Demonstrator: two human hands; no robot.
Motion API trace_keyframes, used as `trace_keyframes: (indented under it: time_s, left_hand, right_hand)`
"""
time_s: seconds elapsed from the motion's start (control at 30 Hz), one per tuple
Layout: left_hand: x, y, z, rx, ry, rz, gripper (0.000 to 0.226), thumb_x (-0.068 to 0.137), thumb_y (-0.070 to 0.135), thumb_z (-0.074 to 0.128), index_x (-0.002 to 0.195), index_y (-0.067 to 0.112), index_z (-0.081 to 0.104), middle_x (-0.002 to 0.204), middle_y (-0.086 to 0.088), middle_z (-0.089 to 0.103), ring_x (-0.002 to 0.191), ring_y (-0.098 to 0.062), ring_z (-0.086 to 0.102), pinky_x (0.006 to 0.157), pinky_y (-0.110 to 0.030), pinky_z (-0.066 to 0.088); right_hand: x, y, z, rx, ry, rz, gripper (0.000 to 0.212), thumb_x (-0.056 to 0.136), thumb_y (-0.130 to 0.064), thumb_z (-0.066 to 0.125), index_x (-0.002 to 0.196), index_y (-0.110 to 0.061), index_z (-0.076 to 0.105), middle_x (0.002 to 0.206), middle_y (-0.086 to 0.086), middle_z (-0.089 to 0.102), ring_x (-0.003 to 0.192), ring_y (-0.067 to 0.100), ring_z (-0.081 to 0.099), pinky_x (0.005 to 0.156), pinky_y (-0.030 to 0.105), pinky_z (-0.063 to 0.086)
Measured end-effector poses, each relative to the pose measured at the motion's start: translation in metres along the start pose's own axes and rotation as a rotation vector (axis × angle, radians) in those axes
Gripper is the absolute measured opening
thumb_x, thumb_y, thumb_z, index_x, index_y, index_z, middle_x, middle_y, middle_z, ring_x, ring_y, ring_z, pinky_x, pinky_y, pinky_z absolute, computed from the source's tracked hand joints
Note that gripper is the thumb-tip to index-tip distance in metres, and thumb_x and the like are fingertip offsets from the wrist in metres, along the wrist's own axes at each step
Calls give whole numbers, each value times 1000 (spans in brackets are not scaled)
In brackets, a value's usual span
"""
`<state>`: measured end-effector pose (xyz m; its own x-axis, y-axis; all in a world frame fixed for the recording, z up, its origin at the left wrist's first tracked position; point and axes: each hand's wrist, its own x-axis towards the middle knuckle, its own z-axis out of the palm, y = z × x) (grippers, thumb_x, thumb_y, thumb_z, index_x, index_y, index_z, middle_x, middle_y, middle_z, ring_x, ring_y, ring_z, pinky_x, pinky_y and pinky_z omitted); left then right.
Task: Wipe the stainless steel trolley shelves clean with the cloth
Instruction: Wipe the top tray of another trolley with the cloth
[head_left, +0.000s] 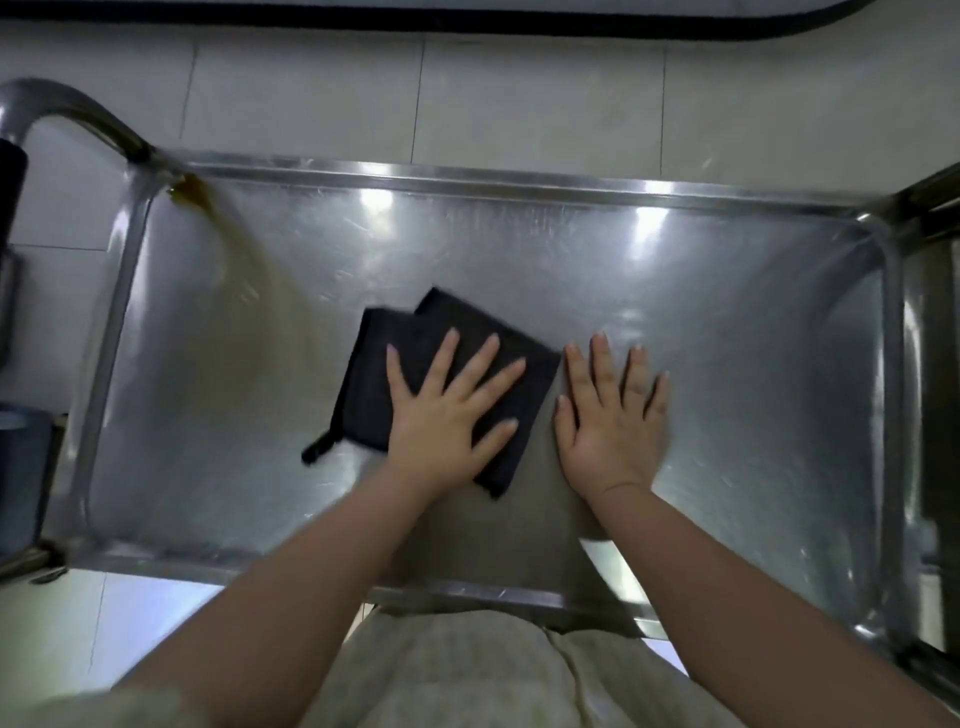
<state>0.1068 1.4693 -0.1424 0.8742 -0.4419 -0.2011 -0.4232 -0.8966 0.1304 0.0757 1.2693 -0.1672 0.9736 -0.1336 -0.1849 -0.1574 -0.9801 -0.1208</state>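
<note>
Noted pale tiled floor (545, 104) beyond the far side, a curved tubular handle (67, 104) at the far left corner, and a blurred blue object (21, 467) low at the left. Found the trolley shelf (467, 174) to be a shallow tray with raised rim and rounded corners, holding one dark cloth (384, 374) near its centre. Observed left hand (441, 415) pressed flat on the cloth, fingers spread and straight; right hand (608, 431) laid flat on bare steel just right of the cloth. Recorded brown streak (208, 208) running from the far left corner. Judged steel glossy and scratched; cloth folded, matte, with a small loop at its near left corner.
</note>
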Motion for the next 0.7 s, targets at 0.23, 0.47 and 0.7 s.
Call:
trace_keyframes:
  time_s: [0.23, 0.47, 0.7]
  left_hand:
    - [152, -8, -28, -17, -25, -139, 62, 94, 67, 21, 152, 50, 6, 164, 16, -1, 151, -24, -8, 107, -75, -7]
    - [61, 7, -11, -69, 7, -147, 64, 95, 66, 20, 154, 46, 6, 165, 11, 2, 151, -27, -4, 109, -73, -3]
    - [-107, 26, 23, 13, -119, -72, 66, 95, 64, 24, 155, 39, 16, 163, 3, 17, 150, -36, 8, 104, -79, 6]
  right_hand:
    - [0, 0, -4, 29, -20, -23, 61, 98, -47, 22, 156, -31, 16, 164, -1, 11, 150, 35, 1, 118, 57, -3]
    - [-2, 1, -5, 62, -41, -28, 60, 98, -47, 21, 155, -34, 7, 164, -4, 4, 150, 33, -4, 118, 58, -1]
    - [-5, 2, -7, 80, -43, -40, 58, 100, -47, 20, 153, -35, 2, 163, -6, -2, 150, 33, -7, 118, 58, -4]
